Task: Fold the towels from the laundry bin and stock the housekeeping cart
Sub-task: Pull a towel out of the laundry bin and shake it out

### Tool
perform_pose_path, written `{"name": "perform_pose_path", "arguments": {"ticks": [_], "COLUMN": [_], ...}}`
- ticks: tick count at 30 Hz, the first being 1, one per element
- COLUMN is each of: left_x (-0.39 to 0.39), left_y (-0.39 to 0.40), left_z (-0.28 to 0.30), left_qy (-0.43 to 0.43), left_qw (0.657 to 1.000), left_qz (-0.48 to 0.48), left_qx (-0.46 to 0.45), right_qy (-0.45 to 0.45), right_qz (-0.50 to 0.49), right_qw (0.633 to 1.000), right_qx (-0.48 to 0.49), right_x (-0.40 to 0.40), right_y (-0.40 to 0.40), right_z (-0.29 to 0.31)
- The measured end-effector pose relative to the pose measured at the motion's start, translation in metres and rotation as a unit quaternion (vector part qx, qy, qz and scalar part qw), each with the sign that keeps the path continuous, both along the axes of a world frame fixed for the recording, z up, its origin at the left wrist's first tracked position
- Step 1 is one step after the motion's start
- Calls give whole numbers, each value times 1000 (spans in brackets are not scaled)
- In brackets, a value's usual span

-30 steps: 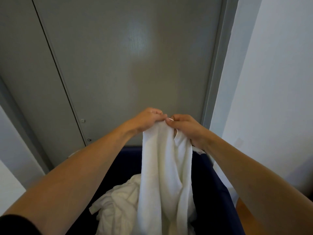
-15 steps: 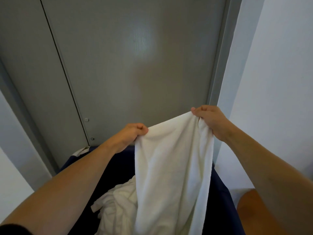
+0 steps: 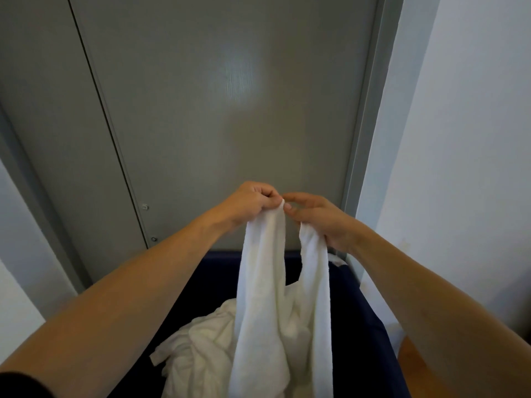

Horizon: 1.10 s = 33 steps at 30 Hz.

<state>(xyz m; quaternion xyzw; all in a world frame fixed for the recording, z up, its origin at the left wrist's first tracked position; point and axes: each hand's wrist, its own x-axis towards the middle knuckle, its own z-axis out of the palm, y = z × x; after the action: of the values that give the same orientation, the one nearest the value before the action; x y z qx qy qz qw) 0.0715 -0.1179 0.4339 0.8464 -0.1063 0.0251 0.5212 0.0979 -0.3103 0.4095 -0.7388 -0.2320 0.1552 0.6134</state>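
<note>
Above the bin [image 3: 353,326], held up: white towel [image 3: 264,297], doubled lengthwise, two top corners brought nearly together, two layers hanging down with a gap between them near the top, lower end dropping out of view at the bottom edge. Under it, inside the bin: a crumpled heap of more white linen [image 3: 201,346], touching the hanging cloth. Dark blue bin walls around both, far rim just below the hands.

Behind: grey door [image 3: 224,110], with a narrower grey panel at left and two small screws near the seam. Grey frame [image 3: 367,124] just right of the door; white wall [image 3: 474,139] beyond it. Orange-brown floor [image 3: 413,366] showing at lower right, beside the bin. Nothing between the towel and the camera but the forearms.

Left hand [image 3: 253,201]: fingers curled, pinching one top corner, knuckles up. Right hand [image 3: 319,216]: lower fingers gripping the other corner in the palm, index and thumb reaching toward the left hand's corner, tips almost touching it. Both arms stretched forward, bare, a dark sleeve [image 3: 20,386] at the lower left.
</note>
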Motion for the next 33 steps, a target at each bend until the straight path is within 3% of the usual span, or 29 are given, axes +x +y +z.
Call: {"name": "perform_pose_path", "arguments": {"ticks": [4, 9, 12, 14, 17, 20, 25, 28, 33], "left_x": [-3, -14, -16, -16, -14, -9, 2, 2, 1], "left_y": [0, 3, 30, 49, 57, 41, 1, -1, 0], "left_z": [-8, -57, -85, -93, -84, -54, -9, -1, -12], "left_qy": [22, 125, 139, 136, 115, 63, -10, -14, 20], "left_qw": [999, 982, 979, 980, 985, 994, 1000, 999, 998], "left_qz": [16, 4, 48, 87, 113, 76, -6, 5, 2], "left_qx": [-25, -144, -140, -120, -67, -52, -14, -42, -58], "right_qy": [-2, 5, 26, 24, 8, -35, -14, 23, 11], "right_qz": [-37, -132, -223, -247, -238, -201, -71, -61, -80], "right_qw": [999, 991, 971, 966, 971, 977, 997, 997, 997], "right_qx": [-14, 27, 80, 66, -15, -65, 3, 33, 10], "right_x": [-2, 0, 7, 11, 14, 9, -10, -14, -13], "right_y": [8, 2, -22, -37, -42, -27, 8, 9, 13], "right_z": [6, 13, 20, 18, 8, 0, 5, 12, 8]}}
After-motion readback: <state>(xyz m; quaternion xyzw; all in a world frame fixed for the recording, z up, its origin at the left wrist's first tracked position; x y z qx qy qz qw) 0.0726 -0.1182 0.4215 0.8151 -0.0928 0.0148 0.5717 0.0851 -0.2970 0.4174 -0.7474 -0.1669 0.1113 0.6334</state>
